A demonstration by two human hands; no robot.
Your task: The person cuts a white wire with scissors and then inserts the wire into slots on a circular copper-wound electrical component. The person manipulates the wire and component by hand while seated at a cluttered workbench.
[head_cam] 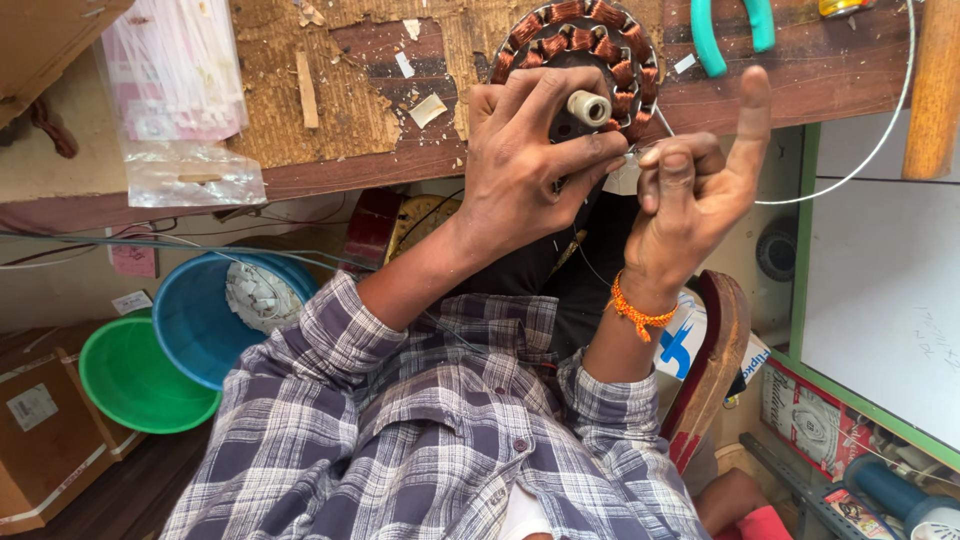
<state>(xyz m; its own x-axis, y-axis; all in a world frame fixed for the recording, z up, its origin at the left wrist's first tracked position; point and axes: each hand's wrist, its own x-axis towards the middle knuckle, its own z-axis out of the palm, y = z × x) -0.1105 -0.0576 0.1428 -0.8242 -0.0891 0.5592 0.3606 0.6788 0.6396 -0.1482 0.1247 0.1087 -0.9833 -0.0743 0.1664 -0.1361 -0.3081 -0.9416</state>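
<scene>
Plaid sleeves; left hand (530, 160) gripping half-hidden stator (580, 50), right hand (690, 190) fingers pinching wire (860, 165).

1 head camera looks steeply down, close

Both forearms reaching forward, plaid sleeves rolled past the elbows. Left hand (530, 160) spread wide, fingers curled down in a grip, thumb stretched toward the right. Right hand (695, 190) alongside, fingertips touching the left's, thumb and forefinger pinched together, little finger raised straight up, orange thread round the wrist.
</scene>
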